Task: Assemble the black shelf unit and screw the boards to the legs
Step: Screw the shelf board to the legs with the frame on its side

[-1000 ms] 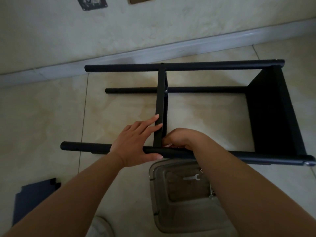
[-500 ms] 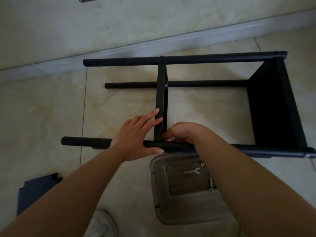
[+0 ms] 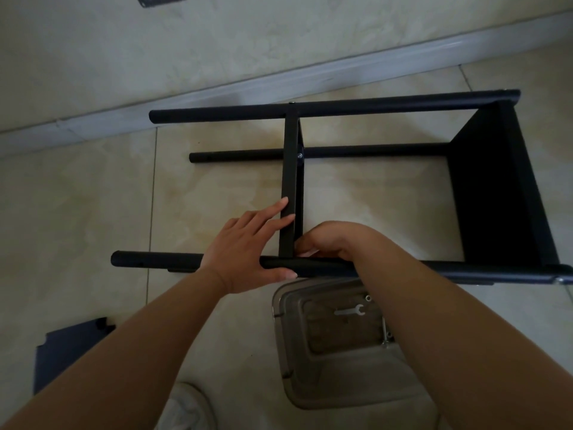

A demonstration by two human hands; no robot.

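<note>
Black shelf unit (image 3: 356, 187): powder-coated metal frame lying on its side on the beige tiled floor (image 3: 77, 197), filling the centre of the view, round legs running from 9 to 3 o'clock.
Near leg (image 3: 155, 261): black round tube crossing at the middle, its free end toward 9 o'clock.
Middle board (image 3: 290, 181): thin black panel seen edge-on, running from 12 toward 6 o'clock between the far and near legs; a small silver screw (image 3: 299, 155) shows on it where it meets the inner leg.
End board (image 3: 499, 187): wide black panel at 3 o'clock, joined to the leg ends.
Left hand (image 3: 248, 246): fingers straight and spread, fingertips pressed against the middle board's left face, thumb lying under the near leg.
Right hand (image 3: 335, 243): fingers curled at the joint of middle board and near leg; what they pinch is hidden.
Clear plastic tray (image 3: 325, 367): at 6 o'clock on the floor, holding a small flat silver wrench (image 3: 350, 311).
Loose dark board (image 3: 68, 352): at 8 o'clock on the floor.
</note>
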